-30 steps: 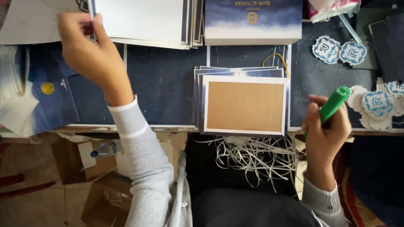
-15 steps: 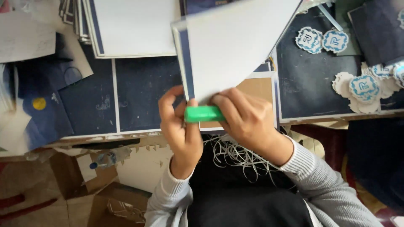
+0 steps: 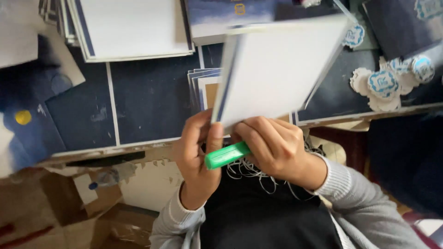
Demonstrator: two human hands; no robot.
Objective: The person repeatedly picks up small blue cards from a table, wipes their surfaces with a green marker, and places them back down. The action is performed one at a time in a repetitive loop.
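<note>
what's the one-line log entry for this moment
left hand: holds white card | right hand: holds green marker, touches card | desk: card stacks

A white card point(image 3: 277, 69) with a dark blue edge is held up off the counter, tilted so its blank face fills the upper middle of the view, its lower corner pinched at about 6 o'clock between the left hand point(image 3: 198, 154) and the right hand point(image 3: 272, 147). A bright green stick point(image 3: 227, 155), blunt-ended and lying nearly level with its right end raised, sits just below the card, gripped in the right hand with its left end touching the left hand's thumb.
</note>
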